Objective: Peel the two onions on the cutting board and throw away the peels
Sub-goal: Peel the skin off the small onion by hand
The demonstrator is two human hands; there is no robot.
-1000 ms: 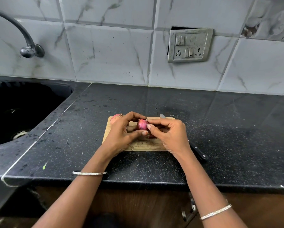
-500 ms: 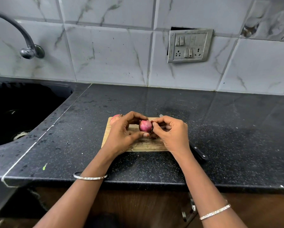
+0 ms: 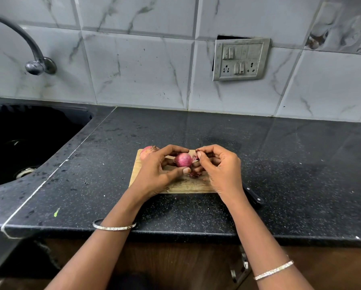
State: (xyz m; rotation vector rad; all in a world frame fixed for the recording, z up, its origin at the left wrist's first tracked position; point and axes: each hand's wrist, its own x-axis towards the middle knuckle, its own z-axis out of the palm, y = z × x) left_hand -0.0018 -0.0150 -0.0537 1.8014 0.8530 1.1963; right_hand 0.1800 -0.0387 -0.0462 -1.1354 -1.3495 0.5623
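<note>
Left hand: the left hand [image 3: 158,170] gripped the held onion [image 3: 183,159], fingers curled over its top and thumb pressed under its near side.
Right hand: the right hand [image 3: 219,170] pinched a peel strip [image 3: 194,158] between thumb and fingertips at the onion's right end.
Held onion: it was raised just above the cutting board [image 3: 188,186], between the two hands, with its purple skin largely in place.
Second onion: the second onion [image 3: 148,152] rested on the board's far left corner, partly hidden behind the left hand.
Loose peels: loose peels [image 3: 195,174] lay on the board beneath the held onion.
Cutting board: it sat about mid-way along the counter [image 3: 280,164], nearer the front edge than the back edge.
Knife: the black knife handle [image 3: 253,195] lay on the counter just beyond the board's near right corner, its blade hidden by the right hand.
Change from half a second before: the right fingertips had drawn off the onion's surface, up and to the right, lifting the strip clear; the left hand's grip and the onion's place had stayed much as they were.
Surroundings: a sink [image 3: 18,143] was set at the counter's left end.
</note>
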